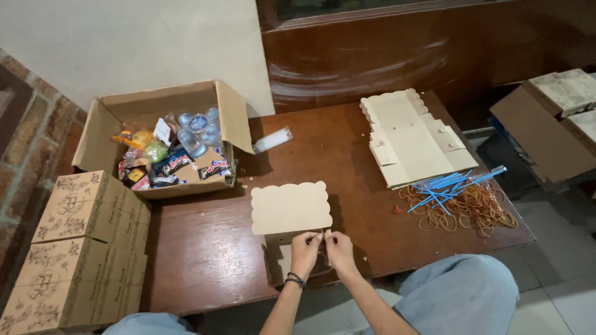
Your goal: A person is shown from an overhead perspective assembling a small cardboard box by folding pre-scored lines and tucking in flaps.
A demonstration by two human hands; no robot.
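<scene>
A tan cardboard box (289, 208) with a scalloped lid lies half-folded on the low wooden table (205, 254) in front of me. My left hand (305, 252), with a dark band on the wrist, and my right hand (339, 250) meet at the box's near edge. Both pinch a flap there, thumbs and fingertips almost touching. The box's lower part is partly hidden behind my hands.
An open carton (162, 138) of snacks and water cups sits at the back left, a sealed cup (272, 140) beside it. Flat box blanks (415, 138) are stacked at the right, with blue straws (450, 183) and rubber bands (472, 209). Finished printed boxes (77, 245) stand left.
</scene>
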